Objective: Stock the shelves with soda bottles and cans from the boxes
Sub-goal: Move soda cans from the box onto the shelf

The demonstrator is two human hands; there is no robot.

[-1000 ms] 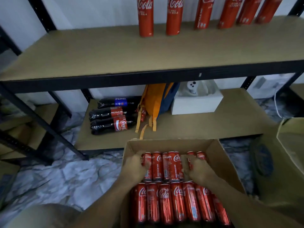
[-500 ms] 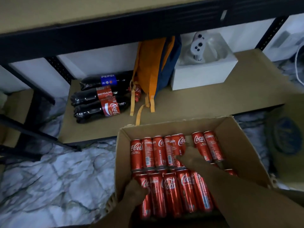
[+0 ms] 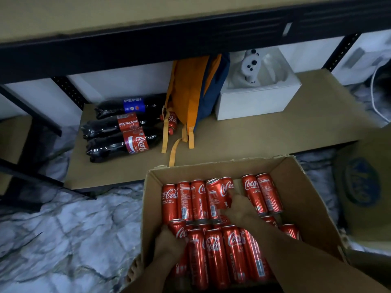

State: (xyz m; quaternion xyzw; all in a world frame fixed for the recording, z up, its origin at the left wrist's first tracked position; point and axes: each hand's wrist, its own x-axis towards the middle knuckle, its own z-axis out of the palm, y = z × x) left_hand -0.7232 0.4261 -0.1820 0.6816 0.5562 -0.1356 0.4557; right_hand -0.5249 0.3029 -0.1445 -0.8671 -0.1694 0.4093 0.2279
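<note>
Cans lie on their sides in the cardboard box, in two rows, long axes running from near wall to far wall. Left hand: fingers curled round the corner can at the box's near-left corner, its top end tipped up. Right hand: fingers appear to wrap the middle can of the far row, which sits askew above its neighbours. The lower shelf lies just beyond the far wall, so the right hand is nearer to it. At the shelf's left end lie bottles; mid-shelf are a backpack and a white box. The box rests on a marbled floor. The upper shelf runs overhead.
</note>
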